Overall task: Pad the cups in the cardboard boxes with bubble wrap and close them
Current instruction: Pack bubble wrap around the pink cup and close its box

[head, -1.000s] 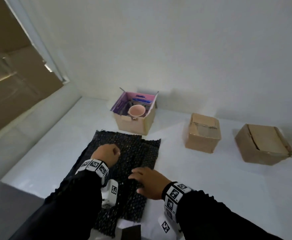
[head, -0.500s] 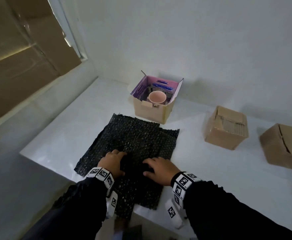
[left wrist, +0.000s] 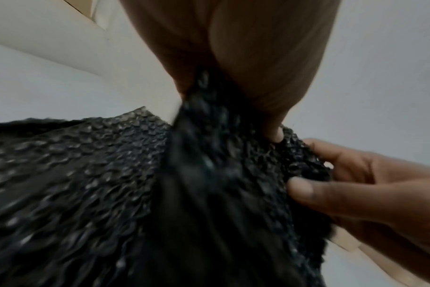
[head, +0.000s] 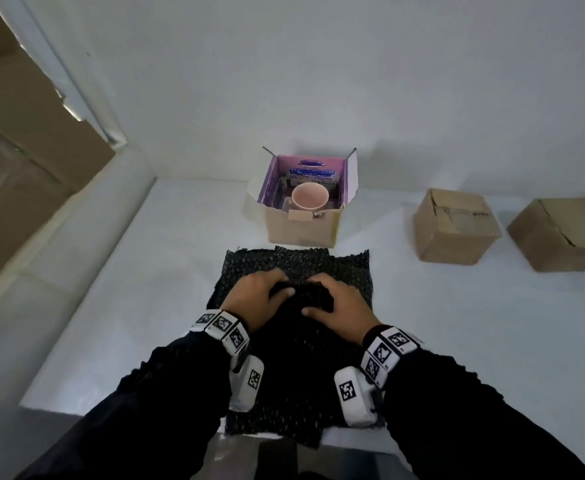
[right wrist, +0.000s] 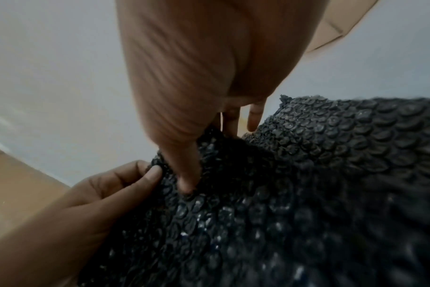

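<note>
The black bubble wrap [head: 298, 268] at the table's [head: 180, 271] near edge is pinched, probably bunched, by the left hand [head: 254, 299] and right hand [head: 341, 303]; 3 boxes sit behind.

Plain pale wall [head: 318, 64], white tabletop [head: 145, 289], brown cardboard panels [head: 14, 161] at left, dim light

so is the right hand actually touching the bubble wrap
Touching. The right wrist view shows the right hand with its thumb pressed into the bunched black bubble wrap, fingers curled behind the fold, pinching it.
</note>
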Motion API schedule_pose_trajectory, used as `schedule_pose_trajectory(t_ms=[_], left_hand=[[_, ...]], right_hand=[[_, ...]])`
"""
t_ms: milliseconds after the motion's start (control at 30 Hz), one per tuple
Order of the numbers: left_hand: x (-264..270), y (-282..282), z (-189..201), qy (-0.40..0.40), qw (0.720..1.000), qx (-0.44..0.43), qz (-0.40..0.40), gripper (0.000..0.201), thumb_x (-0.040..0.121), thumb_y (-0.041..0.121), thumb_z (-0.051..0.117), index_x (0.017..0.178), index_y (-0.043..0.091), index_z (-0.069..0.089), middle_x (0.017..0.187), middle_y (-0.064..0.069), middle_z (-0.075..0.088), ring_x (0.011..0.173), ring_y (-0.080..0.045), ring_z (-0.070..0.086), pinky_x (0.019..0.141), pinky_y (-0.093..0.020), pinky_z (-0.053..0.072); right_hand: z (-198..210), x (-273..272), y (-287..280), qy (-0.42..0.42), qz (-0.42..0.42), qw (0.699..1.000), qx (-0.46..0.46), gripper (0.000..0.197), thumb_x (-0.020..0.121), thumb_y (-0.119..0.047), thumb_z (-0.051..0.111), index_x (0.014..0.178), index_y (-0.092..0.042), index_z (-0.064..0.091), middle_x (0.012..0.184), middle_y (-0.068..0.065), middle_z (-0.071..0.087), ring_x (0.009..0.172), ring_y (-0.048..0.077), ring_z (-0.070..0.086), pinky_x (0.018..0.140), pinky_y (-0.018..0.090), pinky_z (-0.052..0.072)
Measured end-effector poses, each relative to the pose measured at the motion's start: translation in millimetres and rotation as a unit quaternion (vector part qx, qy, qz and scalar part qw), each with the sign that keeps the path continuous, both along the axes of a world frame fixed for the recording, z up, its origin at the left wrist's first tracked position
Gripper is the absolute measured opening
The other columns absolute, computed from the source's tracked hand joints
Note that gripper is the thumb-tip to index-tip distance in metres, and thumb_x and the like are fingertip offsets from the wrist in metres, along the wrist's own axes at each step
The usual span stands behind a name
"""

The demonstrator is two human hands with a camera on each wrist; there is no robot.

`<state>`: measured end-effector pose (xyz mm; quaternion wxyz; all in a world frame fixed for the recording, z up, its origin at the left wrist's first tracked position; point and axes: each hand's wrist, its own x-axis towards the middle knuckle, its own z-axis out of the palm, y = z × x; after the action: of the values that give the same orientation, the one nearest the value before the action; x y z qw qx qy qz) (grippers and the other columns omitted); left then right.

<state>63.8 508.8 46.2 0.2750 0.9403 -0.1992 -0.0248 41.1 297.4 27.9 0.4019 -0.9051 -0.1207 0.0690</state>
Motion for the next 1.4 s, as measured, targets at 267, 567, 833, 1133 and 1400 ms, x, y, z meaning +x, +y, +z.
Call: schedule_pose_trajectory(t_ms=[267, 567, 833, 1133, 1400], left_hand=[[10.0, 6.8, -2.2, 0.055, 0.978, -0.175, 0.096, 0.058, 0.081, 0.063, 0.057, 0.124, 0.024, 0.050, 0.112, 0.005, 0.062, 0.101, -0.008, 0.059, 0.091, -0.030, 0.049], [25.2, -10.9, 10.2, 0.106, 0.960, -0.236, 0.104, 0.029, 0.086, 0.033, 0.069, 0.105, 0.011, 0.065, 0.099, 0.001, 0.070, 0.093, -0.010, 0.065, 0.086, -0.024, 0.051], [62.7, 2.6, 47.1, 0.114, 0.931, -0.346, 0.032, 0.079, 0.070, 0.025, 0.080, 0.135, 0.032, 0.037, 0.129, 0.005, 0.053, 0.119, -0.009, 0.053, 0.099, -0.026, 0.045], [110.5, -4.6, 61.9, 0.072, 0.945, -0.318, 0.024, 0.017, 0.083, 0.000, 0.060, 0.089, 0.016, 0.059, 0.086, 0.012, 0.064, 0.083, 0.001, 0.059, 0.081, -0.015, 0.042], [159.9, -17.8, 91.7, 0.194, 0.869, -0.451, 0.057, 0.027, 0.084, 0.002, 0.048, 0.098, 0.002, 0.071, 0.109, -0.014, 0.067, 0.101, -0.020, 0.061, 0.090, -0.033, 0.047]], right_hand=[[24.5, 17.4, -12.8, 0.043, -0.265, 0.934, 0.234, 0.031, 0.091, -0.019, 0.063, 0.121, -0.015, 0.060, 0.117, 0.002, 0.065, 0.109, 0.018, 0.059, 0.100, 0.032, 0.043], [38.0, 28.6, -4.6, 0.111, -0.312, 0.856, 0.397, 0.027, 0.087, -0.022, 0.066, 0.113, -0.027, 0.061, 0.114, 0.003, 0.069, 0.107, 0.024, 0.065, 0.099, 0.049, 0.049], [80.9, 49.2, 7.8, 0.218, -0.219, 0.837, 0.452, 0.026, 0.085, -0.016, 0.070, 0.108, -0.003, 0.069, 0.101, 0.019, 0.072, 0.095, 0.036, 0.069, 0.093, 0.050, 0.053], [93.4, 92.7, 6.8, 0.035, -0.102, 0.961, 0.253, 0.036, 0.082, 0.015, 0.046, 0.103, -0.010, 0.064, 0.111, 0.002, 0.062, 0.101, 0.014, 0.058, 0.081, 0.019, 0.047], [84.6, 142.5, 5.8, -0.018, -0.073, 0.979, 0.189, 0.042, 0.071, -0.017, 0.083, 0.104, -0.022, 0.059, 0.108, -0.002, 0.062, 0.097, 0.012, 0.060, 0.087, 0.031, 0.050]])
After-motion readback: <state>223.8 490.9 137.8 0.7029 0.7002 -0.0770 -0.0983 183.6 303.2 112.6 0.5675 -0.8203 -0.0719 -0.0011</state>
